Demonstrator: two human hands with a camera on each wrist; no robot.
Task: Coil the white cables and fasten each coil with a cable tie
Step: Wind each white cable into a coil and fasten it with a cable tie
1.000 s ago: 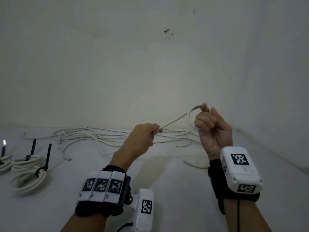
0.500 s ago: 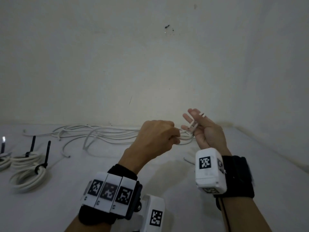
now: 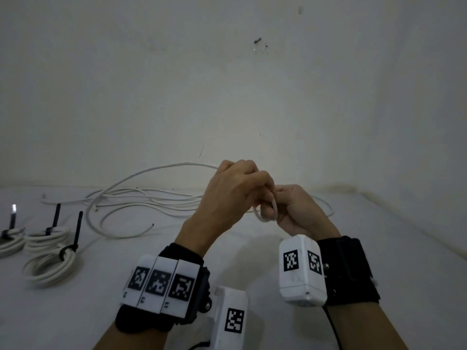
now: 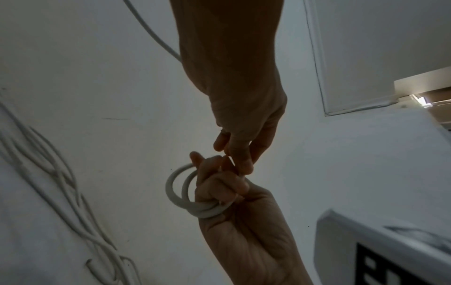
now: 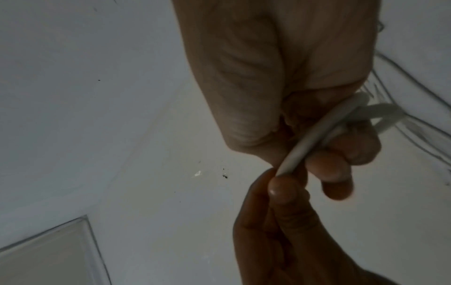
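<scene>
Both my hands are up together: left hand point(image 3: 233, 195) curled round two small round loops of smooth white cable point(image 4: 182, 194), right hand point(image 3: 300, 213) pinching the strand. Loose cables point(image 3: 141, 200) sprawl left of them, beyond the tied coils point(image 3: 49, 267) on the table point(image 3: 252, 248).

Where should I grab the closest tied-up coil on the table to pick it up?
Take the nearest coil from above, closing your grip around all its bundled loops right beside the black cable tie. The coil lies flat, and the tie cinches the loops together there, so probably none would slip loose.
</scene>
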